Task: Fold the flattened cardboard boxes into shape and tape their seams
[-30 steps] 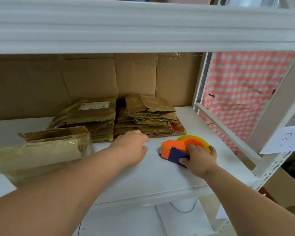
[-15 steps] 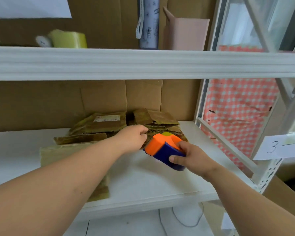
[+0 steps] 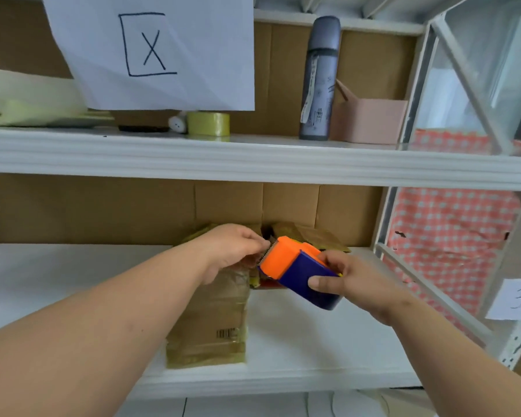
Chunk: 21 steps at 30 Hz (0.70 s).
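Head view: the right hand (image 3: 354, 276) grips the tape dispenser (image 3: 298, 273) round its blue body, held in the air above the shelf (image 3: 298, 341), while the left hand (image 3: 233, 246) has its fingertips pinched at the serrated orange nose, apparently on the tape end, though the tape itself cannot be made out. The taped cardboard box (image 3: 211, 320) on the shelf just below the left hand, and the flattened boxes (image 3: 310, 237) behind it against the back, are judged light, thin-walled and easily crushed, best held by edges and corners. Room is limited by the upper shelf (image 3: 253, 161) overhead and the frame rail (image 3: 427, 284) to the right; the shelf front lies open.

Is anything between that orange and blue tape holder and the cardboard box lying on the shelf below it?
Nothing visible. The tape holder in the right hand hangs just above the box; only the left hand is near its toothed edge.
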Motion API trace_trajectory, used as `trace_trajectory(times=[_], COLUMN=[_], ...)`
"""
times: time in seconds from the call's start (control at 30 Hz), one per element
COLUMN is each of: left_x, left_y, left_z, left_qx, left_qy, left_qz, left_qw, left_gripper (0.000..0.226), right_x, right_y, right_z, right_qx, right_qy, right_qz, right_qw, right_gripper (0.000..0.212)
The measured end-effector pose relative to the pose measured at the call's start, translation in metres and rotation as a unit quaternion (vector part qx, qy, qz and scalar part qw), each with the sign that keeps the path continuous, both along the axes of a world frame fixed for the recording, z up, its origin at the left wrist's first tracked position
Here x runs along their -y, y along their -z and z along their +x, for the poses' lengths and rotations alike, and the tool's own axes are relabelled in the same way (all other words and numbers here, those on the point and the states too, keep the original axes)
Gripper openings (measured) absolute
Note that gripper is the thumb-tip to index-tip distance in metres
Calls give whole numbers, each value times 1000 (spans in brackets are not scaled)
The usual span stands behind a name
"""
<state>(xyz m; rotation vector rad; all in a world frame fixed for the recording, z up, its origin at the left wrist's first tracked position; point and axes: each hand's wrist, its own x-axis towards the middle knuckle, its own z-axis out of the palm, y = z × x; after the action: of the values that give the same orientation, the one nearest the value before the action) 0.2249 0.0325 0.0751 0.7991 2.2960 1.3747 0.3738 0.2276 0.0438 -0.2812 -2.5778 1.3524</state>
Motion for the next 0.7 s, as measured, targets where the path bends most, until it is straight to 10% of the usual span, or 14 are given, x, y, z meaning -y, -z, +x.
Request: trace_trajectory(times=[0.7], left_x=[68], left_y=[-11], left_z=[-28], left_qx=[-26], left_qy=[-96], left_qz=[115], left_qw=[988], left_gripper=[21], right_x=[70], right_y=[-33], right_z=[-59], right_qx=[-73], right_qy=[-26], right_qz=[170], right_qw=[982], right_gripper=[40])
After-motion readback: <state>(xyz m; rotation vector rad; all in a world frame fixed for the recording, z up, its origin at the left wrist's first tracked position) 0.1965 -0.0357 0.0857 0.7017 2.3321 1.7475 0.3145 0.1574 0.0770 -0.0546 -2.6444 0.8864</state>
